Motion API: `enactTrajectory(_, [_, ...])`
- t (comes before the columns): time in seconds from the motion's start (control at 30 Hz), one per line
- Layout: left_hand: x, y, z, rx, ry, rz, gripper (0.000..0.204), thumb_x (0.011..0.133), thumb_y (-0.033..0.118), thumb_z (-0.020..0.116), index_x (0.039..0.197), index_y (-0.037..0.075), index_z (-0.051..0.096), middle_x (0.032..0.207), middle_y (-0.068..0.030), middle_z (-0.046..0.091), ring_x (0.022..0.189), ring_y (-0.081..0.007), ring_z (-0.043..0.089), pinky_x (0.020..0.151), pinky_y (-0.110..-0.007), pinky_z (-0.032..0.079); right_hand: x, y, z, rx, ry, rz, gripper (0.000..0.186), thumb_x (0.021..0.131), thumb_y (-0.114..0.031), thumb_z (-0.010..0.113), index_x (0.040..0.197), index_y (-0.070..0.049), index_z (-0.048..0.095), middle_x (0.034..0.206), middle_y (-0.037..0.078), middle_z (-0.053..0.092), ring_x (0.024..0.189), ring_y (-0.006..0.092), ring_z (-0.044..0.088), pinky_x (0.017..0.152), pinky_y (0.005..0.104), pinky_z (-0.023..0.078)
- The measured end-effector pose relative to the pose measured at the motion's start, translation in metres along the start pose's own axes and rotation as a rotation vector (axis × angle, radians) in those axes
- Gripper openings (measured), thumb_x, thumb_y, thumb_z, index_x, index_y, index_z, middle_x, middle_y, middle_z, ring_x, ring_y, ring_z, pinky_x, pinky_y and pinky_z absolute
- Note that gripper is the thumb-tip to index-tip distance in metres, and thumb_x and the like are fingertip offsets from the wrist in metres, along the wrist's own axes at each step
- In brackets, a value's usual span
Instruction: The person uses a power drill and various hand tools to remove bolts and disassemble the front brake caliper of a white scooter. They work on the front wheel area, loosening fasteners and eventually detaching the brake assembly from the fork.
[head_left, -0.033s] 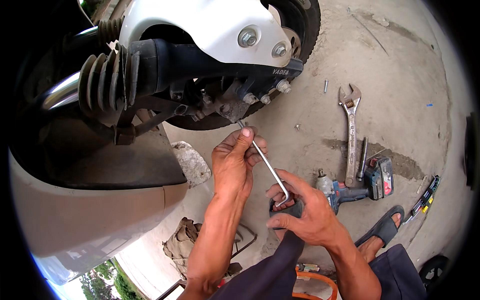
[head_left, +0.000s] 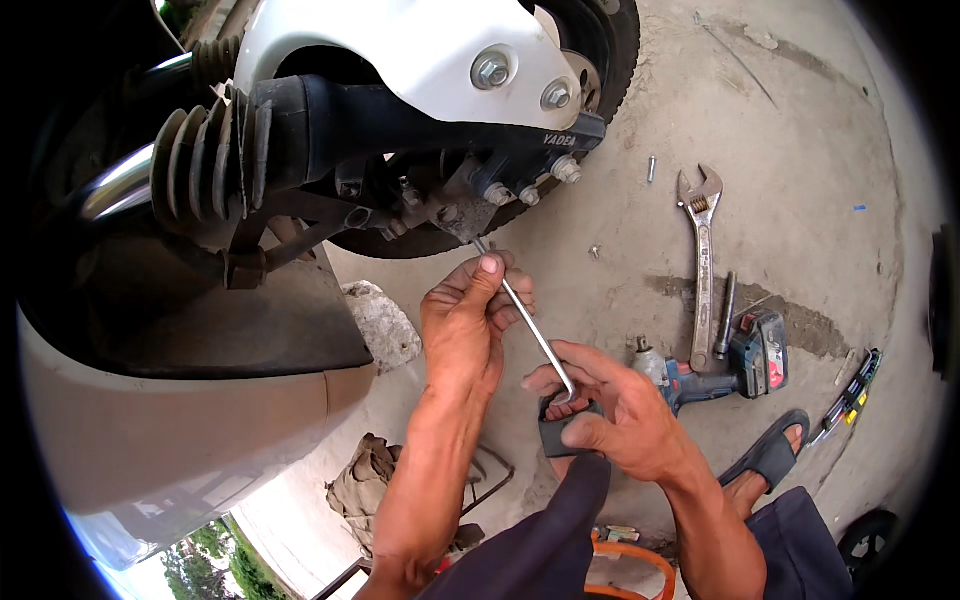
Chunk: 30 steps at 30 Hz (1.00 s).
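Note:
My left hand (head_left: 463, 325) grips a silver L-shaped hex key (head_left: 540, 342) near its straight end, thumb along the shaft. The key's tip reaches the dirty metal bracket (head_left: 457, 218) low on a two-wheeler's black suspension arm (head_left: 370, 130), beside bolt heads (head_left: 565, 170); whether it sits in a socket is unclear. My right hand (head_left: 628, 420) is open at the key's bent lower end, thumb apart from loosely curved fingers; I cannot tell if they touch it. Above are a white bracket (head_left: 420, 50) and the tyre (head_left: 620, 60).
An adjustable wrench (head_left: 703, 280), long socket bar (head_left: 726, 310), cordless impact wrench (head_left: 760, 350), small bolt (head_left: 652, 170) and hex-key set (head_left: 848, 395) lie on the concrete. A body panel (head_left: 200, 440) fills the left; a stone (head_left: 380, 325), cloth (head_left: 360, 490) and my sandalled feet (head_left: 765, 450) are below.
My right thumb has shifted slightly right and up, and the fingers of that hand have spread a little leftward past the key's bend. My left hand is almost unmoved on the key.

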<state>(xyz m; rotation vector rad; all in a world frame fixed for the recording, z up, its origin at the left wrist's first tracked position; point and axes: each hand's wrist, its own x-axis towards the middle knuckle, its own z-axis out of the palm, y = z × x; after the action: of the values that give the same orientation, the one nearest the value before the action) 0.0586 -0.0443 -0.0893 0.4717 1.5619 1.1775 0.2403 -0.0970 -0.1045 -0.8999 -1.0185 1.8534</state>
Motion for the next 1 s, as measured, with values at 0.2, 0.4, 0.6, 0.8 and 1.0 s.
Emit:
enactTrajectory(0.2, [-0.002, 0.003, 0.010, -0.219, -0.099, -0.058, 0.027, 0.102, 0.023, 0.060, 0.110, -0.002, 0.065, 0.093, -0.0111, 0.071, 0.079, -0.0190, 0.068, 0.071, -0.031, 0.058, 0.059, -0.009, -0.037, 0.100, -0.461, 0.478, 0.042, 0.103, -0.039, 0.054, 0.112, -0.001, 0.071, 0.100, 0.007, 0.070, 0.086, 0.0141, 0.056, 0.070, 0.0317, 0.053])
enactTrajectory(0.4, [0.007, -0.009, -0.001, -0.106, -0.039, -0.056, 0.025, 0.102, 0.019, 0.060, 0.112, -0.004, 0.064, 0.089, -0.0121, 0.071, 0.075, -0.0192, 0.068, 0.069, -0.030, 0.058, 0.086, -0.022, -0.047, -0.337, -0.558, 0.355, 0.030, 0.099, -0.028, 0.061, 0.100, -0.003, 0.077, 0.081, 0.008, 0.068, 0.069, 0.0153, 0.054, 0.062, 0.0261, 0.047])
enactTrajectory(0.6, [0.002, -0.001, 0.007, -0.240, -0.094, -0.025, 0.024, 0.098, 0.019, 0.066, 0.110, -0.002, 0.064, 0.088, -0.0115, 0.071, 0.074, -0.0185, 0.068, 0.070, -0.027, 0.058, 0.100, -0.028, -0.051, 0.101, -0.525, 0.599, 0.028, 0.090, -0.026, 0.073, 0.092, 0.002, 0.075, 0.071, 0.004, 0.064, 0.059, 0.0105, 0.047, 0.057, 0.0279, 0.040])
enactTrajectory(0.8, [0.010, -0.002, -0.007, -0.245, -0.085, -0.066, 0.021, 0.100, 0.015, 0.062, 0.111, -0.003, 0.063, 0.091, -0.0134, 0.071, 0.079, -0.0201, 0.069, 0.071, -0.029, 0.058, 0.104, -0.034, -0.041, -0.173, -0.490, 0.518, 0.026, 0.095, -0.020, 0.067, 0.095, 0.005, 0.074, 0.081, 0.009, 0.071, 0.062, 0.0082, 0.046, 0.056, 0.0275, 0.039])
enactTrajectory(1.0, [0.003, 0.003, 0.005, -0.217, -0.056, -0.031, 0.023, 0.098, 0.018, 0.067, 0.109, -0.001, 0.063, 0.093, -0.0127, 0.070, 0.079, -0.0196, 0.068, 0.071, -0.029, 0.058, 0.116, -0.045, -0.044, 0.055, -0.522, 0.647, 0.028, 0.085, -0.020, 0.079, 0.093, 0.006, 0.073, 0.078, 0.008, 0.070, 0.063, 0.0092, 0.048, 0.055, 0.0265, 0.037])
